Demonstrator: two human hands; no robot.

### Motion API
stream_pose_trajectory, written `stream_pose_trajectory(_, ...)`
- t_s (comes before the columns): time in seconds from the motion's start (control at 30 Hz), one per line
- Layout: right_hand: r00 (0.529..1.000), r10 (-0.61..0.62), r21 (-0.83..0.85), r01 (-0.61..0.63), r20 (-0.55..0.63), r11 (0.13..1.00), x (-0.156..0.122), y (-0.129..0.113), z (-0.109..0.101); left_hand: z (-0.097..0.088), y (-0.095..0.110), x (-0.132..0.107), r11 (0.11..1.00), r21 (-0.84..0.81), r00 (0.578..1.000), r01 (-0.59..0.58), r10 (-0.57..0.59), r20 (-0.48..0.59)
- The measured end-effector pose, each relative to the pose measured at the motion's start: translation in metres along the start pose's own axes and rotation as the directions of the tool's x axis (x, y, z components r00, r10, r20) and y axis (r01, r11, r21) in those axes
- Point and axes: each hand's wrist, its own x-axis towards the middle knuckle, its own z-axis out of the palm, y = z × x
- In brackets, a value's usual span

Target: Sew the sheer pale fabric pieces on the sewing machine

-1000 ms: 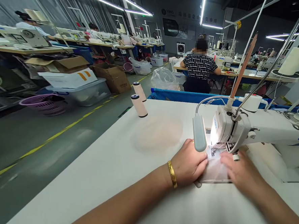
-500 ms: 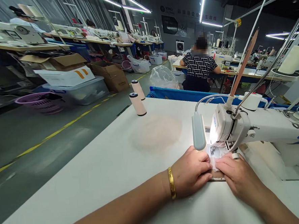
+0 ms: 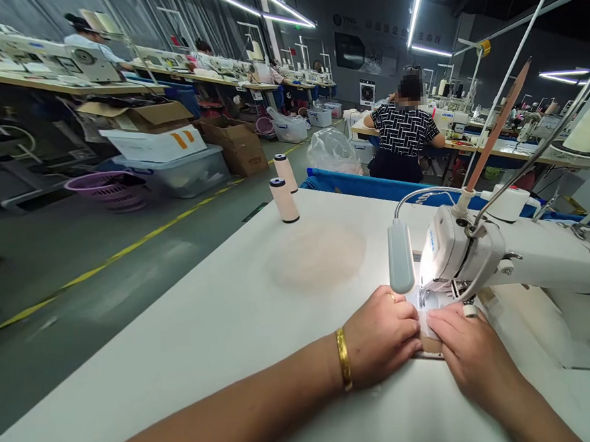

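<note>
My left hand, with a gold bracelet at the wrist and a ring, has its fingers curled together at the left edge of a small piece of white fabric. From the other side my right hand pinches the fabric with thumb and forefinger. The fabric lies under the needle area of a white sewing machine, and much of it is hidden by my fingers. A small grey lamp on a bendable neck hangs just above my left hand and lights the needle area.
Two pale pink thread spools stand at the far edge of the white table. Behind is a blue cloth bin. A co-worker in a patterned top sits ahead. Boxes and a purple basket stand on the floor at left.
The view has turned a little to the left, so the surroundings appear shifted right. Both hands stay at the fabric near the needle, with only slight finger movement.
</note>
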Motion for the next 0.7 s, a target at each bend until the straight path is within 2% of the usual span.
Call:
stream_pose_trajectory(0.17, 0.999, 0.038, -0.043, -0.039, -0.028, 0.998, -0.002, 0.003, 0.006, 0.002, -0.001, 0.001, 0.999, 0.029, 1.0, 0.023, -0.022, -0.02)
stream_pose_trajectory(0.47, 1.0, -0.005, 0.003, 0.005, 0.005, 1.0, -0.004, 0.001, 0.004, 0.007, -0.003, 0.0, 0.999, 0.033, 0.999, 0.035, -0.034, -0.035)
stream_pose_trajectory(0.7, 0.998, 0.059, -0.036, -0.058, 0.022, 0.998, -0.002, 0.007, 0.011, 0.006, -0.011, 0.006, 0.994, 0.068, 0.997, 0.082, -0.081, -0.01)
